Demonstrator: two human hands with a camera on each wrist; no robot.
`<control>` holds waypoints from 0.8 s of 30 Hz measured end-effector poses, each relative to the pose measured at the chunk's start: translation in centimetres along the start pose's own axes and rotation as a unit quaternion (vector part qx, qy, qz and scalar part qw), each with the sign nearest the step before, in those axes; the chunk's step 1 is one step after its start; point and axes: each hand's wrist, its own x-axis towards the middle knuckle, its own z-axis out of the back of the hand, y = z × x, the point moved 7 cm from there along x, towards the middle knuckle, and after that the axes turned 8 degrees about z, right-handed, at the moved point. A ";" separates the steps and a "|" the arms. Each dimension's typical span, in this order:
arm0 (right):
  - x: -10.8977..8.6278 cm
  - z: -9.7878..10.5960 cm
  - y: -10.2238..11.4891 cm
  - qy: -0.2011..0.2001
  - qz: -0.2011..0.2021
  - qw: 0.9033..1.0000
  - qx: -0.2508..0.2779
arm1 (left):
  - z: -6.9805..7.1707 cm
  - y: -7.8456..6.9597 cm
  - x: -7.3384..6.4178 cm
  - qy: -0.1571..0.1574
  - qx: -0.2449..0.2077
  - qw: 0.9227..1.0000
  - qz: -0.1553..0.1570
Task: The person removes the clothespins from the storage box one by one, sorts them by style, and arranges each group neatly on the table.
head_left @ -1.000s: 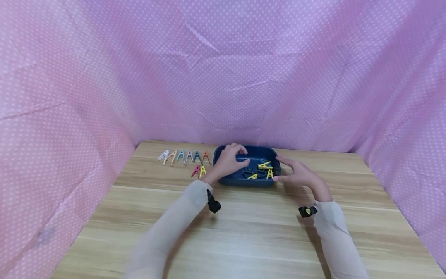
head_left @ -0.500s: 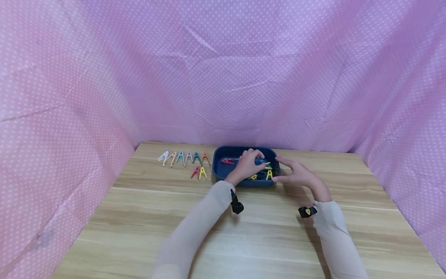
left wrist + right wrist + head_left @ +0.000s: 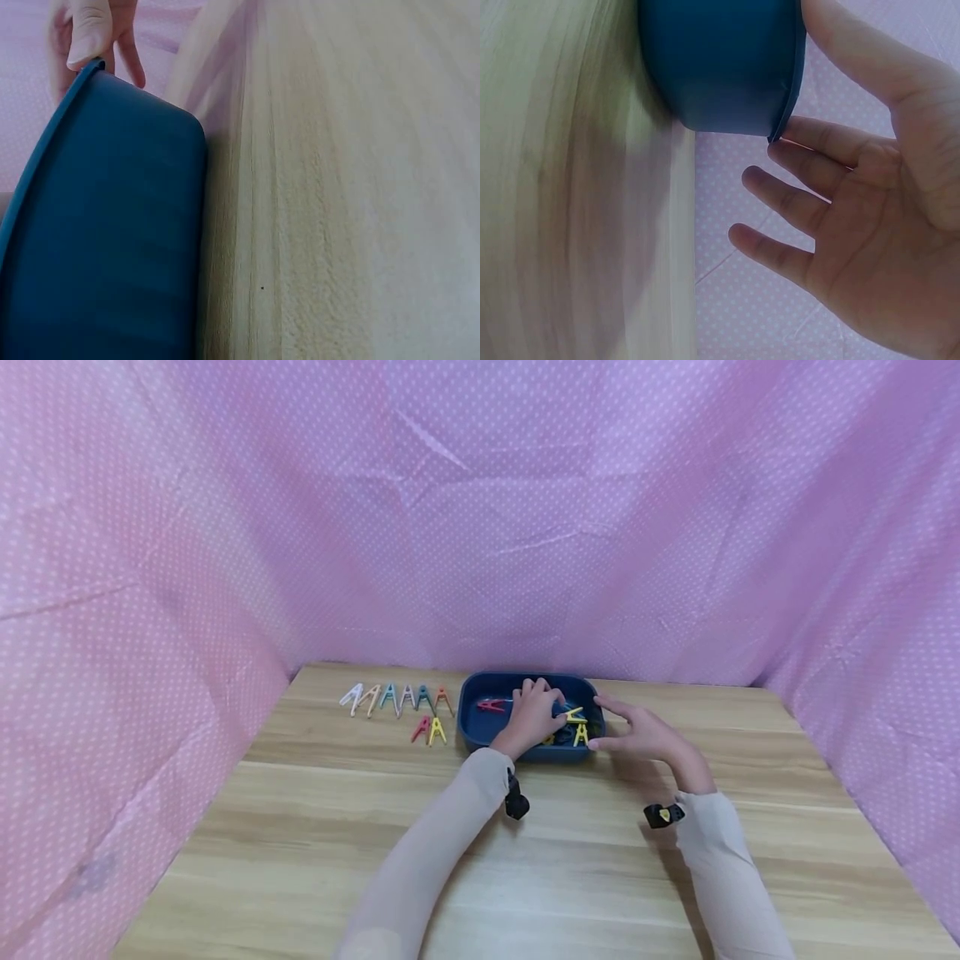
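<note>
In the head view, my left hand [image 3: 531,720] reaches down into a dark blue tub [image 3: 474,745], its fingers bent over the clips there. Whether it grips one is hidden, and the left wrist view shows mostly the tub's outer wall [image 3: 112,217]. My right hand [image 3: 651,735] touches the tub's right rim with thumb and fingertips, the fingers extended and spread in the right wrist view. Inside the tub, a red clothespin [image 3: 491,705] lies at the left. Yellow clothespins [image 3: 581,735] and dark pieces lie at the right, partly covered by my left hand.
Left of the tub, a row of several clothespins in different colours, including a white one [image 3: 352,695] and an orange one [image 3: 443,697], lies on the wooden table [image 3: 570,860]. Below it are a pink-red clothespin [image 3: 422,727] and a yellow one [image 3: 437,731]. A pink dotted curtain [image 3: 480,527] surrounds the table.
My left hand has moved right within the tub, from its left part to the clips, uncovering the red clothespin. My right hand has stayed at the rim.
</note>
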 end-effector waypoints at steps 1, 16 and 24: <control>0.0 0.1 0.0 0.000 0.000 1.000 0.001 | 0.0 0.0 0.1 0.002 0.006 1.000 0.002; 0.1 0.2 0.0 0.004 -0.001 1.000 -0.002 | -0.2 0.0 0.0 0.031 0.019 0.999 0.013; 0.0 0.0 0.2 0.002 0.000 1.000 -0.001 | -0.4 0.0 0.0 0.032 0.023 0.999 0.013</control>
